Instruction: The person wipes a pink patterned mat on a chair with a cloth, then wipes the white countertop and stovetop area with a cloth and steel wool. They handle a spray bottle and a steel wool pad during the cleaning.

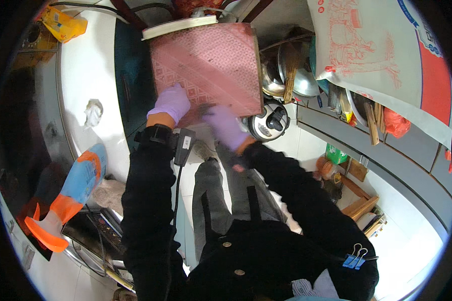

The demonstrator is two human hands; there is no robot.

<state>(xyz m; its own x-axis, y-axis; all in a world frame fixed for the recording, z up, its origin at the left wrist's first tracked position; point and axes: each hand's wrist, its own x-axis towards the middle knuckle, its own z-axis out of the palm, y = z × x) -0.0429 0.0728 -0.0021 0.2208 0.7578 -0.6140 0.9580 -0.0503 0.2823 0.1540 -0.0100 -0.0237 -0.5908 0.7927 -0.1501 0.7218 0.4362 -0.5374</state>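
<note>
A red patterned panel (pixel 211 62) with a diamond-like print lies at the top centre. My left hand (pixel 172 103), in a purple glove, rests against its lower left part. Its fingers look curled, and whatever may be in them is hidden. My right hand (pixel 225 125), also gloved in purple, is at the panel's lower edge and smeared by motion. A dark blur shows at its fingertips, too unclear to name. A silver pot or cooker with a black knob (pixel 268 120) sits just right of this hand.
On the left, a blue spray bottle with an orange head (pixel 78 185) stands by a crumpled white tissue (pixel 93 113). A yellow packet (pixel 63 24) lies at the upper left. Metal bowls (pixel 304 75) and a large printed sack (pixel 376 55) fill the right side.
</note>
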